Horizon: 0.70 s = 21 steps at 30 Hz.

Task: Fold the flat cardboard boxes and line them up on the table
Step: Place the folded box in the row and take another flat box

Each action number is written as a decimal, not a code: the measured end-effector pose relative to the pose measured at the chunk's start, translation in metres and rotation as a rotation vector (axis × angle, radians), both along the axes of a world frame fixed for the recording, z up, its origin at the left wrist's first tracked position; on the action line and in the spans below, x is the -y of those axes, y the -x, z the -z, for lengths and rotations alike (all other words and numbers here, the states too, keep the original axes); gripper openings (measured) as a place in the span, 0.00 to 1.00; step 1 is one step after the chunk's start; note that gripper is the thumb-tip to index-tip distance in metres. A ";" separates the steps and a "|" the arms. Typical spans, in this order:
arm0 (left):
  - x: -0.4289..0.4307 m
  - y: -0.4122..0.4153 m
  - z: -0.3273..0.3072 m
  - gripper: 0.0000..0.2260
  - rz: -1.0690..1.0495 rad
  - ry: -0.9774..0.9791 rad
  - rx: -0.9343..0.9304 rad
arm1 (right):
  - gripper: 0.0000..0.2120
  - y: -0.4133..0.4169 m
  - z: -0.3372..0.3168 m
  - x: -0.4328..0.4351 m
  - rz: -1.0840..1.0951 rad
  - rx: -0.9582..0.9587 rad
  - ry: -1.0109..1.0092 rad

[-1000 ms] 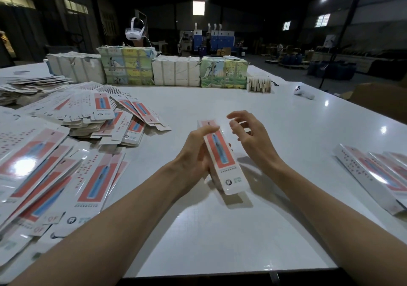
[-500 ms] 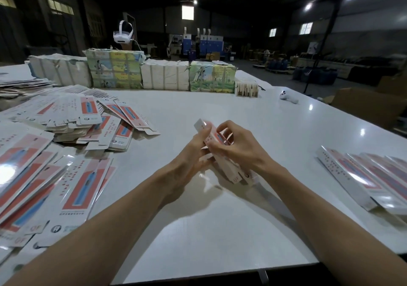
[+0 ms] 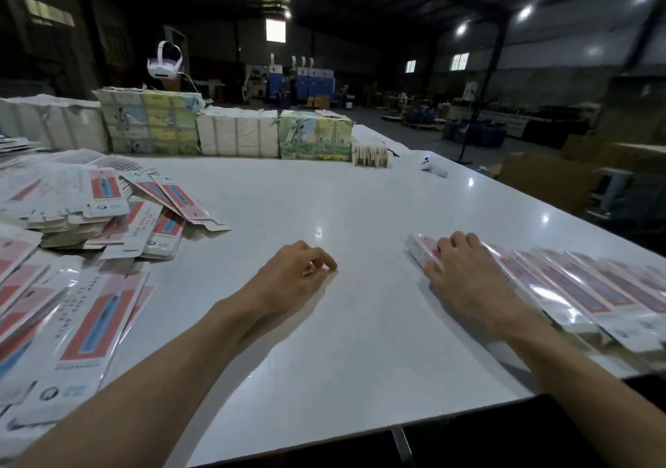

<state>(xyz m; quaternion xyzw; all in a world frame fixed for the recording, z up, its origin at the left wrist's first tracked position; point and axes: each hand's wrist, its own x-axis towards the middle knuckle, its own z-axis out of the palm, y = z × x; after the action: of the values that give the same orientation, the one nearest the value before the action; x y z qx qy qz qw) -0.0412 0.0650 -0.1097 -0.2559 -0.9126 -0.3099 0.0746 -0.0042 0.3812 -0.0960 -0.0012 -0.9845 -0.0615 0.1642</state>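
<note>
A folded white box with a red panel (image 3: 420,249) lies at the left end of a row of folded boxes (image 3: 584,287) along the table's right side. My right hand (image 3: 456,269) lies on top of it, fingers curled over its far part. My left hand (image 3: 295,275) hovers over the bare middle of the white table (image 3: 324,341), fingers loosely curled and holding nothing. Flat unfolded boxes (image 3: 90,323) lie spread in piles on the left, with another heap (image 3: 108,204) farther back.
Wrapped bundles of printed packs (image 3: 151,121) and white packs (image 3: 238,132) line the table's far edge, with a headset (image 3: 164,62) on top. A small white device (image 3: 432,168) lies far right. The table's near edge runs close to my forearms.
Both hands held the box at the table's middle while folding it. My right hand has carried it right to the row's left end; my left hand has let go and stays mid-table.
</note>
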 end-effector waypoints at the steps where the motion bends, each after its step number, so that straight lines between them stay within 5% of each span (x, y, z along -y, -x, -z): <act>1: -0.001 0.000 0.000 0.10 0.002 0.005 0.001 | 0.21 -0.003 0.001 -0.009 0.055 -0.029 -0.022; 14: -0.001 0.000 -0.001 0.10 0.000 0.020 0.016 | 0.18 -0.023 -0.011 -0.067 0.303 0.004 -0.061; 21: -0.003 -0.001 0.000 0.10 -0.020 0.012 0.029 | 0.13 0.010 -0.036 0.042 -0.055 -0.163 0.038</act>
<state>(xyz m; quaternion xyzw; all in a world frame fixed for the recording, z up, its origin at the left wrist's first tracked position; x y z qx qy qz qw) -0.0404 0.0677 -0.1096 -0.2425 -0.9180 -0.3075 0.0629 -0.0143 0.3391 -0.0597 0.0176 -0.9685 -0.0381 0.2453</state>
